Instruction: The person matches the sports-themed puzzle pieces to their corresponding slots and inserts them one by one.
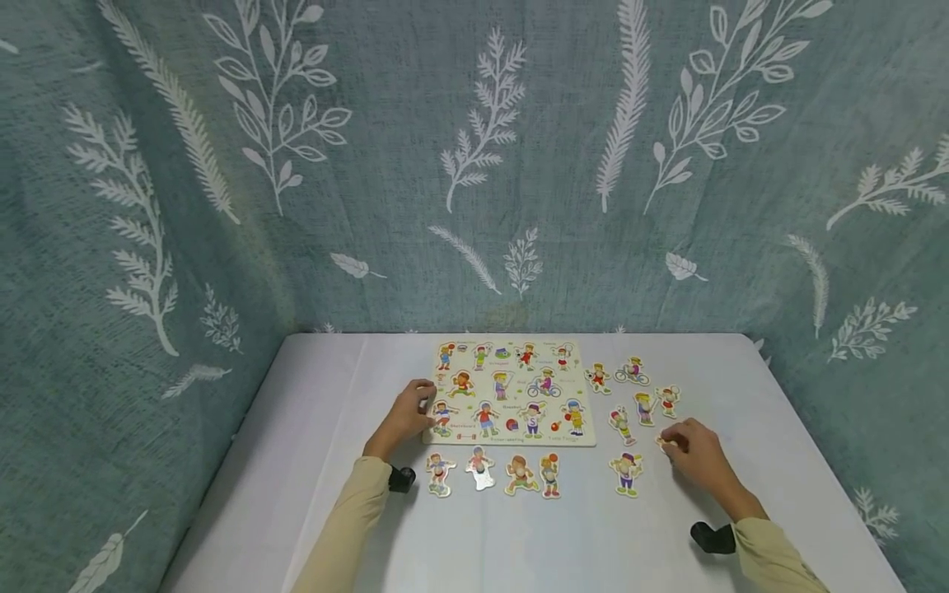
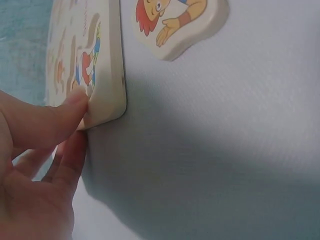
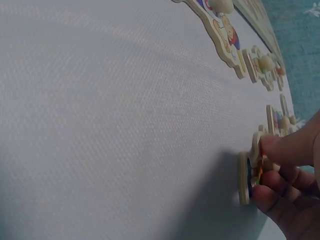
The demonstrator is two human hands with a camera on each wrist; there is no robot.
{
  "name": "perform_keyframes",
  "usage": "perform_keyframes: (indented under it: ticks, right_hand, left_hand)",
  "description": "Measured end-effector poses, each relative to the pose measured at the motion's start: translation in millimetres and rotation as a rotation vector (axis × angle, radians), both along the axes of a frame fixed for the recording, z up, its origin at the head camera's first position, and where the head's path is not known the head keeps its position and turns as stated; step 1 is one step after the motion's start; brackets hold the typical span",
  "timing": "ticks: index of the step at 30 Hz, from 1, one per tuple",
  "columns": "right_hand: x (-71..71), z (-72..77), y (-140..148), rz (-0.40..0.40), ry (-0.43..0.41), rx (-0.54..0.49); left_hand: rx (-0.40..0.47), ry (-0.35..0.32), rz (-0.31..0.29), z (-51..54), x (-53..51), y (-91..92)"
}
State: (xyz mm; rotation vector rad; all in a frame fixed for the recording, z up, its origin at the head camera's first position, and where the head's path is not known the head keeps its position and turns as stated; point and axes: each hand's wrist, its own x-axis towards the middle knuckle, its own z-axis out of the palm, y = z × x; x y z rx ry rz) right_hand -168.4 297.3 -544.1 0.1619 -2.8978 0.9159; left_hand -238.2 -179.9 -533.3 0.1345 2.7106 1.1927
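A wooden puzzle board [image 1: 511,394] with printed sports figures lies at the table's far middle. The left hand [image 1: 410,413] grips its left edge; in the left wrist view the thumb lies on top of the board [image 2: 116,65] near a corner, fingers at its side. To the right, the right hand [image 1: 697,457] pinches a small figure piece [image 3: 244,177] by thumb and fingertips, the hand covering most of it. Near that hand lie a purple-capped piece [image 1: 626,475], a racket piece [image 1: 668,401] and a piece in purple trousers [image 1: 644,408].
Below the board lie several loose pieces, among them a skateboard figure [image 1: 439,475], a runner [image 1: 521,475] and a ball player [image 1: 550,476]. A cyclist piece [image 1: 633,371] and a football piece [image 1: 597,377] lie right of the board. A patterned cloth [image 1: 489,272] hangs behind the table.
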Motion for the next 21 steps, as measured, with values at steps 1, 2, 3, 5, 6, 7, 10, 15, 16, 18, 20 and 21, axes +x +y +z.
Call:
perform_keyframes:
  ticks: [1,2,3,5,6,7,10,15,16,18,20,21]
  right_hand:
    - [0.8,-1.1,0.1,-0.005,-0.001,0.000]
    - [1.7,-1.5,0.0,-0.011,0.002,-0.003]
    - [2.1,-1.9,0.2,-0.015,0.004,-0.002]
    - [2.6,-1.5,0.2,-0.019,0.005,-0.003]
    - [2.7,-0.8,0.1,-0.019,0.006,-0.001]
    - [3.1,-0.4,0.1,-0.019,0.005,0.003]
    - [3.8,1.4,0.2,-0.014,0.007,0.014]
    - [4.7,3.6,0.4,-0.005,0.008,0.028]
    - [5.1,4.1,0.4,-0.005,0.006,0.029]
    - [5.9,4.9,0.1,-0.007,0.003,0.032]
    - [6.6,6.0,-0.2,-0.011,-0.001,0.036]
    - [6.7,6.6,-0.3,-0.013,-0.002,0.038]
  left_hand:
    - [0.001,-0.005,-0.004,-0.5,0.3,-0.3]
    - [0.002,-0.011,-0.006,-1.0,0.4,-0.6]
    - [0.004,-0.020,-0.004,-1.2,0.5,-0.8]
    - [0.001,-0.023,-0.006,-1.4,0.7,-1.3]
    - [0.003,-0.024,-0.006,-1.2,0.9,-1.5]
    - [0.004,-0.025,-0.006,-0.9,1.1,-1.6]
    - [-0.002,-0.014,-0.014,-0.9,2.2,-2.9]
    - [-0.007,0.004,-0.031,-2.0,2.9,-4.8]
    - [-0.007,0.007,-0.032,-2.0,2.8,-4.9]
    - [-0.014,0.009,-0.033,-1.9,2.7,-4.7]
    - [-0.024,0.010,-0.032,-1.5,2.8,-4.0]
    - [-0.032,0.011,-0.031,-1.2,3.1,-3.5]
